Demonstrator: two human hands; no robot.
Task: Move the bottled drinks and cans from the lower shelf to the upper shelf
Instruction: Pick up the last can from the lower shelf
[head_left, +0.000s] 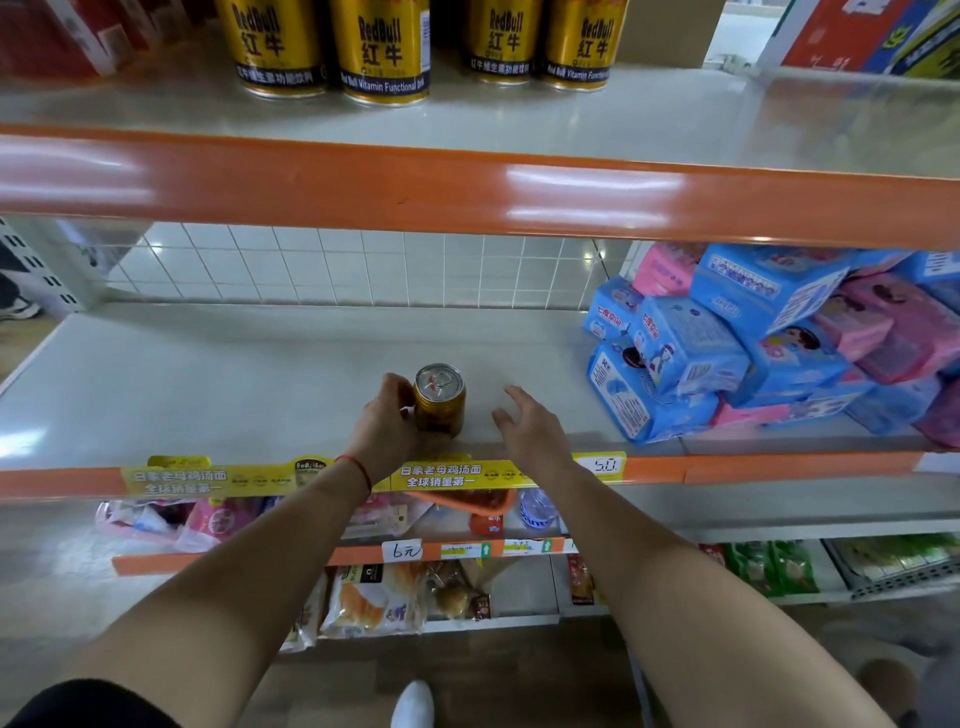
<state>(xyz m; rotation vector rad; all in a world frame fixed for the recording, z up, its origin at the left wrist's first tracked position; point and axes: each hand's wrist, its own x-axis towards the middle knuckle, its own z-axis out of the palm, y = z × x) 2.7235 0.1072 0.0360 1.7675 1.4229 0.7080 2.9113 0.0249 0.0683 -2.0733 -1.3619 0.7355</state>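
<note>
Can (439, 400) is gripped by our left hand (387, 422), fingers curled; right hand (530, 427) spread, empty; next we raise it onto upper shelf (675, 130).

Can (439, 400) on lower shelf (208, 374), centre, near front edge. Left hand (387, 421) at can's 9 o'clock, gripping it; right hand (530, 426) at 3 o'clock, apart. Packs (753, 338) piled farther toward 3 o'clock. Four cans (384, 52) on upper shelf (571, 130), 12 o'clock.
</note>
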